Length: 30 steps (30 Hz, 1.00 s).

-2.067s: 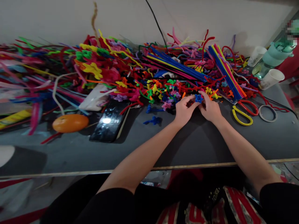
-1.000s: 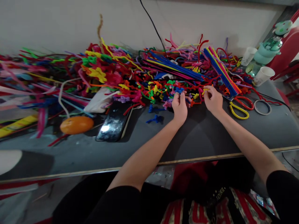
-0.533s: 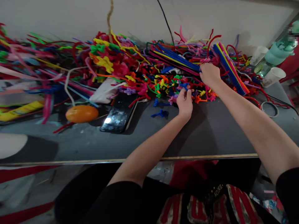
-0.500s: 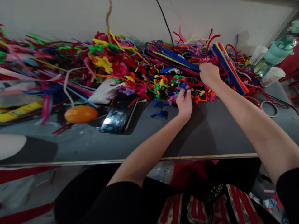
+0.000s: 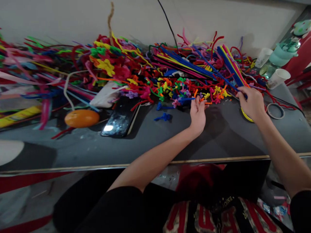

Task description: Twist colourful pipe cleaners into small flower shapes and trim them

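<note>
My right hand (image 5: 252, 102) is closed on the end of a blue pipe cleaner (image 5: 227, 78), which runs up and left over the pile. Beside the small twisted flowers, my left hand (image 5: 198, 115) reaches the pile's front edge with its fingers partly spread. Orange and blue pieces show at its fingertips; whether it grips them cannot be made out. Under my right hand part of a yellow ring (image 5: 246, 116) shows. A blue flower (image 5: 165, 117) lies on the table to the left of my left hand.
Coloured pipe cleaners (image 5: 107, 66) are heaped along the wall. An orange (image 5: 82, 118) and a phone (image 5: 119, 118) lie at the left front. At the right are a tape roll (image 5: 275, 111), a paper cup (image 5: 278, 78) and a teal bottle (image 5: 283, 55).
My right hand has moved right and toward the table front, drawing a blue pipe cleaner from the pile. My left hand has shifted slightly right and nearer. The yellow ring now shows.
</note>
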Available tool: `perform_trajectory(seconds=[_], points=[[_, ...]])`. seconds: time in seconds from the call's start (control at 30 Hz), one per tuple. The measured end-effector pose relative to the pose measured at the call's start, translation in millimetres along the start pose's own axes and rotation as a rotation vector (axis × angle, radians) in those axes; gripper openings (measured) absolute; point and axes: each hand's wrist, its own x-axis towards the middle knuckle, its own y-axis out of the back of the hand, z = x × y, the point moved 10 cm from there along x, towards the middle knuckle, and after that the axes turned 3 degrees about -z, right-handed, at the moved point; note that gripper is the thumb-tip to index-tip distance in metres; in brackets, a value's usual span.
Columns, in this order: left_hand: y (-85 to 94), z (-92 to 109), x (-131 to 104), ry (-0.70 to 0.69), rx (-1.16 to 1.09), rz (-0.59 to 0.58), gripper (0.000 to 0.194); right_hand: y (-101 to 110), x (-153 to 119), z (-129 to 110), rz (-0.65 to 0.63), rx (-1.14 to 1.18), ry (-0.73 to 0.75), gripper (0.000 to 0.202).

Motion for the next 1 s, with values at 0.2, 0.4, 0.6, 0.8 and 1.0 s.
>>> perform_trajectory(seconds=[0.2,0.4,0.6,0.8,1.0], points=[[-24.6,30,-13,-0.295,0.453,-0.294,0.059,11,-51,60,-0.007,-0.092,-0.012,0.024],[-57.9,44,-13,-0.585,1.271,-0.593,0.043,29,-57,79,-0.003,-0.176,-0.004,0.032],[-63.2,37,-10,-0.583,1.361,-0.659,0.018,-18,-41,-23,-0.129,0.017,0.203,0.043],[-55.2,55,-9,-0.607,1.353,-0.474,0.021,-86,-23,-77,-0.269,0.007,0.284,0.028],[-38.5,65,-1,-0.632,1.152,-0.304,0.019,-62,-19,-54,-0.009,0.142,0.218,0.032]])
